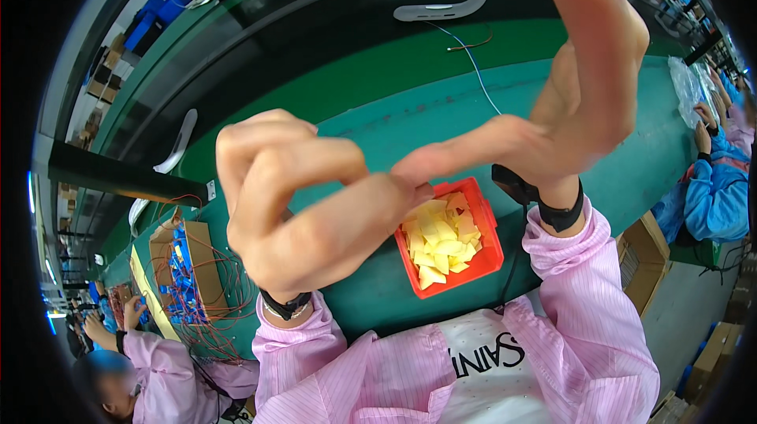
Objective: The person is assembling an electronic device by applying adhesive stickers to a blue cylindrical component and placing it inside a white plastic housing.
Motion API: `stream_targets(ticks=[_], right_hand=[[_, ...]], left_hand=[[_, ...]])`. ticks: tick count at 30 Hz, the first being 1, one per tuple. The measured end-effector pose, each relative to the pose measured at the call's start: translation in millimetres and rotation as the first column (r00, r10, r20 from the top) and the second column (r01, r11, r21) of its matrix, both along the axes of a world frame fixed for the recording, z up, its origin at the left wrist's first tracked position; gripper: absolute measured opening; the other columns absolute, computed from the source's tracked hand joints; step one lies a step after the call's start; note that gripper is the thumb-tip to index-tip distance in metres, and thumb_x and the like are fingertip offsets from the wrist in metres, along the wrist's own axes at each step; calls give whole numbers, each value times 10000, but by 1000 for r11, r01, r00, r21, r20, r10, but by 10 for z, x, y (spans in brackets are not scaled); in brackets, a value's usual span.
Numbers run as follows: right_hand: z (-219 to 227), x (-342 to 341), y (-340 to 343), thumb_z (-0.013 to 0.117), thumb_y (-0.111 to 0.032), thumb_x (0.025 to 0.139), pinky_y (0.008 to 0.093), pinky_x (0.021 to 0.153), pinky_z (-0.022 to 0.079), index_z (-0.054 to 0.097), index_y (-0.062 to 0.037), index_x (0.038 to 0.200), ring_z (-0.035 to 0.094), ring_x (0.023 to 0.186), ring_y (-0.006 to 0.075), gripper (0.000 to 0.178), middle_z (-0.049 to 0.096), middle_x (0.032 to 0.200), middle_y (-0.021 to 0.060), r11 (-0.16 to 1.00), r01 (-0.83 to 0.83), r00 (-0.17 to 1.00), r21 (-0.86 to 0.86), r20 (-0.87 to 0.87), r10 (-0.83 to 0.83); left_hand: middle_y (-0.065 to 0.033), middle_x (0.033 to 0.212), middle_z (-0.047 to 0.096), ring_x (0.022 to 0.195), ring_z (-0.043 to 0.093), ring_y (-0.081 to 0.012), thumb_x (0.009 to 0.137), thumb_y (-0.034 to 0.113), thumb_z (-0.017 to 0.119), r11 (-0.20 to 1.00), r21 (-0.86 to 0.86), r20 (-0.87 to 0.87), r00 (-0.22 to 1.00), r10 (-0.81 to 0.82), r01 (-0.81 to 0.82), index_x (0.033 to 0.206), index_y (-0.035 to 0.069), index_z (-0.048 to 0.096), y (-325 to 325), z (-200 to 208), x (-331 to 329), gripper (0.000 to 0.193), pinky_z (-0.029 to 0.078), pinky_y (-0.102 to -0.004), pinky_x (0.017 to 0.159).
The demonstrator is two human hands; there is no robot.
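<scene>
Close up, my left hand (296, 195) is curled, its fingertips pressed together beside the tip of my right thumb. Whatever it may pinch there is too small or hidden to make out. My right hand (587, 85) is raised with the thumb stretched out to the left and the fingers extended upward, partly out of the picture. Its thumb tip meets the left fingertips. Below them, a red plastic bin (495, 258) holds many yellow paper pieces (441, 239). The left fingers cover part of the bin's far left corner.
A cardboard box (206, 266) of blue parts with red wires stands on the green bench (371, 298) to the left. Curved white plastic parts (441, 7) lie at the back, with a thin cable (477, 69) nearby. Co-workers sit left and right; clear plastic bags (686, 89) lie far right.
</scene>
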State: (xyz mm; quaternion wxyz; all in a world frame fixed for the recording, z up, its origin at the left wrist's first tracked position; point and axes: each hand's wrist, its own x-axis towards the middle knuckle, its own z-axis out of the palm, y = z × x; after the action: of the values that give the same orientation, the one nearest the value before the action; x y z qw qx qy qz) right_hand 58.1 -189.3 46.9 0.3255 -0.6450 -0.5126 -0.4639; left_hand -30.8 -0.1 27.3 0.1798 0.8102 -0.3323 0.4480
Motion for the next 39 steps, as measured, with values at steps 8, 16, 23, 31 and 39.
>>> stream_targets(ticks=[8,16,23,31,39], right_hand=[[-81,48,-29,887,-330,562,472,838,481,648,-154,782,569,705,172,369,604,762,-19,970,-237,969,-62,57,240],[-176,77,50,888,-279,588,433,767,493,626,-146,732,518,651,156,328,558,714,-19,909,-407,912,94,94,399],[-187,47,89,864,-284,601,419,746,488,626,-138,696,496,617,149,295,550,690,-13,890,-433,901,139,93,424],[-127,-28,50,833,-265,624,414,725,481,649,-135,684,489,601,142,233,543,670,-10,927,-365,930,85,82,359],[-194,-275,80,823,-249,638,413,738,478,655,-143,694,489,612,142,206,533,663,-21,941,-270,952,202,-88,292]], left_hand=[[16,726,565,697,458,-184,542,159,894,998,10,226,973,51,-54,828,128,605,-26,-38,-60,407,421,-337,613],[20,771,597,689,489,-151,733,271,826,995,68,313,949,45,-69,941,159,496,-60,-75,-45,406,409,-276,537],[-22,800,616,673,490,-148,828,220,756,996,36,412,909,57,-79,973,137,491,-187,-112,-6,313,400,-245,473],[-56,784,612,676,481,-141,857,190,718,989,86,462,884,70,-124,991,108,522,-186,-131,-37,250,369,-226,436],[-25,737,589,674,471,-134,926,271,621,964,-75,538,804,254,-254,923,129,508,-340,-225,-24,182,370,-225,450]])
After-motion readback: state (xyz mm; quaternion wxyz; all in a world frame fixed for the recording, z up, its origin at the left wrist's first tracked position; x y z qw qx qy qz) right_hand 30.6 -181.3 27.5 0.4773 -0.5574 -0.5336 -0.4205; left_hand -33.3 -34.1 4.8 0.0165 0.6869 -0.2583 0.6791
